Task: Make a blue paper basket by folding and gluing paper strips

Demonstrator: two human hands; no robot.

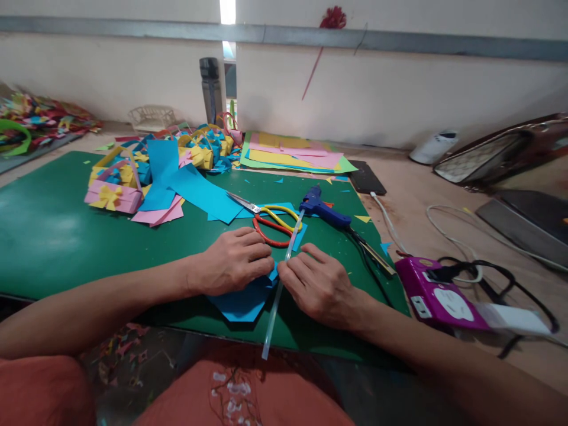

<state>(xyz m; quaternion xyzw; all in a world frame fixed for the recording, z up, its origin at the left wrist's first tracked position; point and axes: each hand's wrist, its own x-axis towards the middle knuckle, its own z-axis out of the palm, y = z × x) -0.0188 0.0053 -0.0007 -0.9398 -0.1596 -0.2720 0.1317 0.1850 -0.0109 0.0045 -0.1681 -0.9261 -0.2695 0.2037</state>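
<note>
A blue paper piece [243, 303] with cut corners lies at the front of the green mat, partly hidden under my hands. My left hand [239, 260] is closed, its fingers curled on the paper's upper part. My right hand [317, 284] pinches at the paper's right edge, thumb and forefinger together. Between my hands a long clear glue stick [271, 322] slants over the paper and past the mat's front edge. Its far end sits in a blue glue gun [326, 208]. Scissors [277, 226] with red and yellow handles lie just beyond my hands, blades pointing left.
Blue paper sheets [206, 192] and small paper baskets [113, 198] lie at the left back of the green mat [48, 219]. Coloured sheets [293, 155] are stacked behind. On the right are a phone [367, 177], a purple power strip [437, 293] and cables.
</note>
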